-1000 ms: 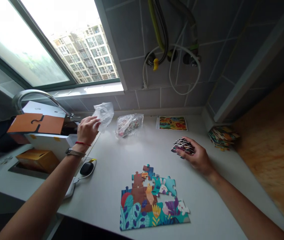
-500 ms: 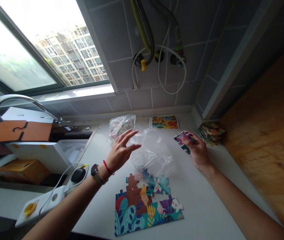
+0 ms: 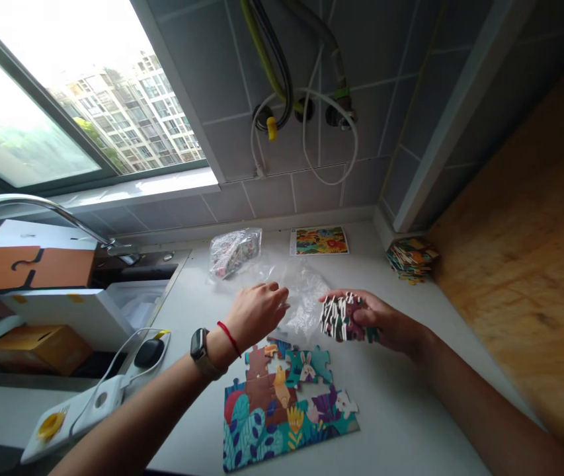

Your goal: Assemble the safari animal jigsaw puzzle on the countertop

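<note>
My left hand (image 3: pixel 259 309) is closed over a crumpled clear plastic bag (image 3: pixel 306 291), its fingers curled and pinching the film. My right hand (image 3: pixel 378 320) grips a thick stack of jigsaw pieces (image 3: pixel 341 317), their white edges turned to the left. Below both hands lies a partly joined jigsaw puzzle (image 3: pixel 262 423) with blue leaves, a brown trunk, a rabbit and other animals. Gaps show on its right side and near its top. A loose-looking piece (image 3: pixel 278 347) at the top edge is partly covered by my left wrist and the bag.
At the back stand a filled clear bag (image 3: pixel 235 251) and a picture card (image 3: pixel 319 240). A pile of puzzle pieces (image 3: pixel 413 258) leans by the wooden panel (image 3: pixel 504 264). To the left are a power strip (image 3: pixel 73 410), boxes (image 3: pixel 34 271) and a faucet (image 3: pixel 53 205) over the sink.
My left hand went from spread fingers to a closed grip, moving down and right onto the bag, which has flattened. My right hand brought its stack left and turned the edges into view.
</note>
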`<state>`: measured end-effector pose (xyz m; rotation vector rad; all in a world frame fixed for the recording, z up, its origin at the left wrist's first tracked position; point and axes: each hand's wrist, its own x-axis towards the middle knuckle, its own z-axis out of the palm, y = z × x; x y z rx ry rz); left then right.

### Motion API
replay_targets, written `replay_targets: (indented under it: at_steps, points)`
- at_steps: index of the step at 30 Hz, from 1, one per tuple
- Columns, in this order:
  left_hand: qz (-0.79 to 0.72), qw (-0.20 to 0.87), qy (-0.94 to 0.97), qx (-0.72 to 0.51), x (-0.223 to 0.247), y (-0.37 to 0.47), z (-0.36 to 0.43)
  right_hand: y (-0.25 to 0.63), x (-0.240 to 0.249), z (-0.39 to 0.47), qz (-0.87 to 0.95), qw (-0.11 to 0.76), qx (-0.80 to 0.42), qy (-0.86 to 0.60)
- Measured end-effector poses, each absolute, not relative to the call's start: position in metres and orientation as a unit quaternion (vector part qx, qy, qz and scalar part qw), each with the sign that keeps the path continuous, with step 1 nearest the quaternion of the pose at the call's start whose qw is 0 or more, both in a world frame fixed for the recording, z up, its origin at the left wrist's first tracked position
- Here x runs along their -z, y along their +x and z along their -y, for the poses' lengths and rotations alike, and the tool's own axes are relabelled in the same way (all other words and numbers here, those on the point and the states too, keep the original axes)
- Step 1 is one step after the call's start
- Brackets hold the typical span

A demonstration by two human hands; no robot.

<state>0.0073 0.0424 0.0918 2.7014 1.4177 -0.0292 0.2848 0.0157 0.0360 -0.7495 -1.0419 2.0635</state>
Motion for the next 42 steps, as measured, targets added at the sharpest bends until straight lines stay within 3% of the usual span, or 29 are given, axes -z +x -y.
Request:
replay_targets:
  at_steps: [5, 15, 23, 28, 34, 39, 42]
  points:
    - [-0.454, 0.098, 0.879, -0.108, -0.087, 0.03, -0.043, 0.263, -0.035, -0.008, 0.381, 0.275, -0.818, -0.331]
    - [-0.458, 0.074, 0.859, -0.216, -0.078, 0.077, -0.042, 0.26, -0.034, -0.015, 0.308, 0.425, -0.715, -0.462]
    - [-0.507, 0.098, 0.841, -0.164, -0.074, 0.086, -0.057, 0.261, -0.03, -0.021, 0.221, 0.472, -0.677, -0.52]
    - [-0.45, 0.079, 0.882, -0.116, -0.075, 0.079, -0.059, 0.259, -0.036, -0.018, 0.225, 0.465, -0.677, -0.525]
    - [-0.368, 0.036, 0.913, -0.172, -0.076, 0.082, -0.046, 0.254, -0.032, -0.018, 0.216, 0.494, -0.642, -0.545]
    - [-0.311, 0.087, 0.931, -0.169, -0.065, 0.095, -0.025, 0.255, -0.025, -0.026, 0.181, 0.581, -0.628, -0.485]
    - [-0.301, 0.119, 0.928, -0.184, -0.061, 0.102, -0.018, 0.256, -0.024, -0.027, 0.223, 0.577, -0.612, -0.492]
